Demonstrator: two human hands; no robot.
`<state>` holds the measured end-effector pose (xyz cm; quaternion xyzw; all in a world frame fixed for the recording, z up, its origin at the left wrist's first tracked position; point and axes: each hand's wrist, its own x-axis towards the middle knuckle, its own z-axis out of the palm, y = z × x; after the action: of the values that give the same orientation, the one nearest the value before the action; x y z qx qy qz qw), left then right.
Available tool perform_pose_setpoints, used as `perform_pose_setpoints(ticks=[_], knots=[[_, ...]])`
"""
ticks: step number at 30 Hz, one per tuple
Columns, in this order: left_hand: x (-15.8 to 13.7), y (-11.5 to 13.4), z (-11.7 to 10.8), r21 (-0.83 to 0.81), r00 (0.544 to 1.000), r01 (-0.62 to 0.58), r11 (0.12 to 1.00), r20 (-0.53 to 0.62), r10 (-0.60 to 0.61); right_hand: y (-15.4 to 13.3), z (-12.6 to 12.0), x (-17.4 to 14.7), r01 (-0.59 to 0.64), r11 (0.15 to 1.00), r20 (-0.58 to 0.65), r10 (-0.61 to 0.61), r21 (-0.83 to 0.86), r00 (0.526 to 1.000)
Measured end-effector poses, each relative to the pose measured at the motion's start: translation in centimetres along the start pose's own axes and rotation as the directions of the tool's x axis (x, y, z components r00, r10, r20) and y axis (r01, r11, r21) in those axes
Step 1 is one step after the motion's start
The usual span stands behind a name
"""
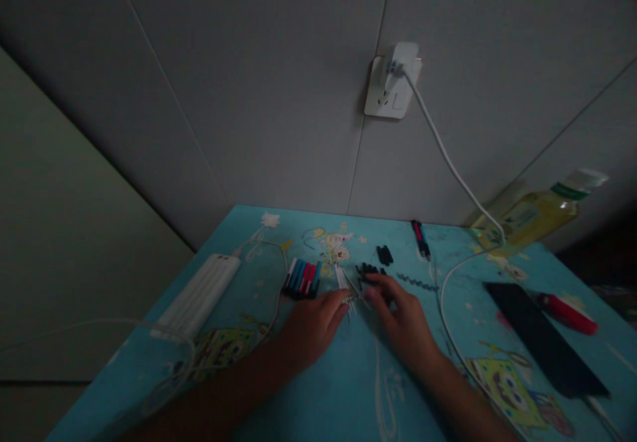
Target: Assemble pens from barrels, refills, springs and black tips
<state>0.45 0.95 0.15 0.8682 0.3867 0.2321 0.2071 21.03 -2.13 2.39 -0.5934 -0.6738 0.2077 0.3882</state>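
Thin refills (341, 277) lie just right of the coloured pen barrels (303, 277), touching the left hand's (311, 326) bent fingers; farther right, the right hand's (404, 316) fingers part slightly. Whether either grips 1, I cannot tell.

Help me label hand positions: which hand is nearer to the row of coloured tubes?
Left. The left hand is just on the near side of the coloured tubes; the right hand is farther off, to their right.

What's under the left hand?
Blue table shows around the left hand, and thin rods show just past it. Anything right underneath is covered, so I can't tell.
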Motion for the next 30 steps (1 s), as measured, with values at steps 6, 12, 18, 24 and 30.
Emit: perform_pose_setpoints(ticks=[6,12,18,24,30], knots=[[0.1,-0.2,-0.1,-0.033,1.0,-0.027,0.999,0.002,0.027,2.2,-1.7,0.7,-0.092,0.807,-0.08,0.056,-0.584,0.995],[0.0,-0.4,0.0,0.026,0.999,-0.017,1.0,-0.05,0.019,2.5,-1.3,0.2,-0.132,0.704,-0.055,0.131,-0.698,0.99],[0.0,-0.4,-0.1,0.015,0.999,0.016,1.0,-0.036,-0.015,2.6,-1.4,0.1,-0.14,0.67,-0.063,0.137,-0.729,0.989],[0.0,-0.3,-0.3,-0.033,0.997,0.045,0.998,-0.066,-0.047,2.0,-1.7,0.1,-0.168,0.692,-0.149,0.088,-0.702,0.985],[0.3,-0.6,-0.4,0.004,0.992,0.087,0.996,-0.087,-0.086,1.4,-1.2,-0.2,0.077,0.94,-0.092,-0.113,-0.333,0.989]])
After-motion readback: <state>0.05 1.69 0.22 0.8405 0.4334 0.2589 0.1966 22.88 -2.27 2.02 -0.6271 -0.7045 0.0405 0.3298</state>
